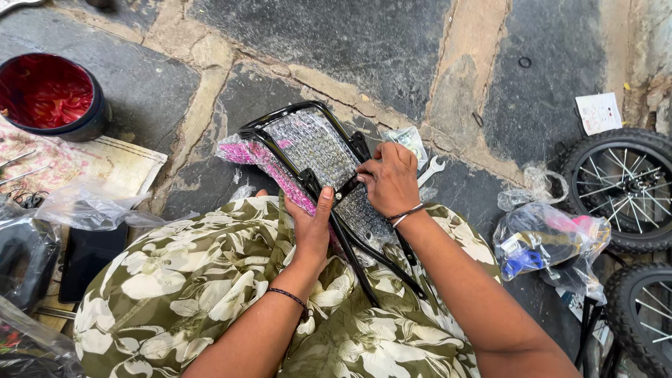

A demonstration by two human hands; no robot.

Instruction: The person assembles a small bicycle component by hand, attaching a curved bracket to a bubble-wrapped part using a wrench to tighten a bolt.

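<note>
Far left there's a dark bowl [49, 94] with a shiny red inside sitting on the stone floor [392, 42], and below it a patterned cloth [84, 161] with crumpled clear plastic [87, 203] and a flat black slab [87, 255] next to it. Bottom middle is all green floral fabric [175, 287] draped over the person's lap.

The black metal frame [301, 115] wrapped in bubble wrap rests across that lap, its top end sticking out over the floor, with a pink padded piece [262, 164] along its left side. The left hand [311, 224] is pressed flat against the frame's left edge, fingers up, bracing it more than grabbing. The right hand [388, 182] is curled closed, fingertips pinching at the bubble wrap near the middle of the frame.

Just beside the right hand a silver spanner [432, 168] lies on the floor. Further right there's a clear bag [549, 241] with blue and pink bits inside, then two small spoked wheels [623, 182] at the edge, and a white card [598, 112] above them.
</note>
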